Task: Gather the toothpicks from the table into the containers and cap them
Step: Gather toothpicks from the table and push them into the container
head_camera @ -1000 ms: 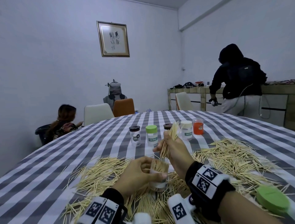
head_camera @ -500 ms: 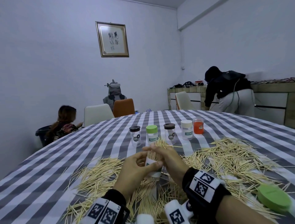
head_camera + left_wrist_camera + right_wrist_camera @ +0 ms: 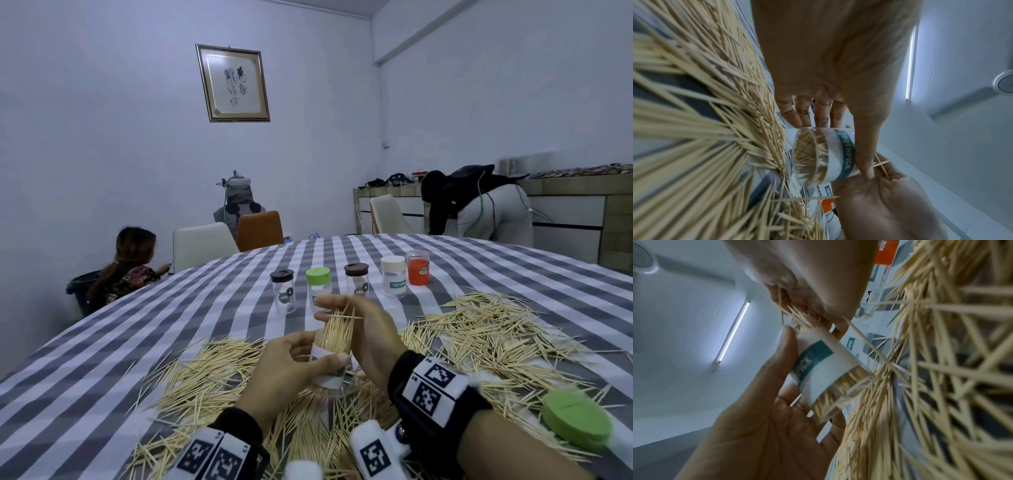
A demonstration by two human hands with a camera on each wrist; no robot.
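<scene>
Most of our toothpicks (image 3: pixel 472 329) lie scattered over the table (image 3: pixel 191 329). Five capped jars (image 3: pixel 393 276) wait beyond. Our left hand (image 3: pixel 287 370) wraps the open, nearly full jar (image 3: pixel 330 368); our right hand (image 3: pixel 371 337) pinches a bundle (image 3: pixel 337 330) into it. Its green cap (image 3: pixel 577 421) sits beside us, not yet fitted.

The walls (image 3: pixel 102 137) are plain and pale. A framed picture (image 3: pixel 233 83) hangs on the far wall at 12 o'clock. Below it stand a white chair (image 3: pixel 202 245) and an orange chair (image 3: pixel 260 230). At 10 o'clock a person with dark hair (image 3: pixel 132 263) sits low. At 2 o'clock a long sideboard (image 3: pixel 568 212) runs along the wall, and a person in a dark hood (image 3: pixel 479 209) bends before it. A tube lamp (image 3: pixel 732 332) shines on the ceiling.
</scene>
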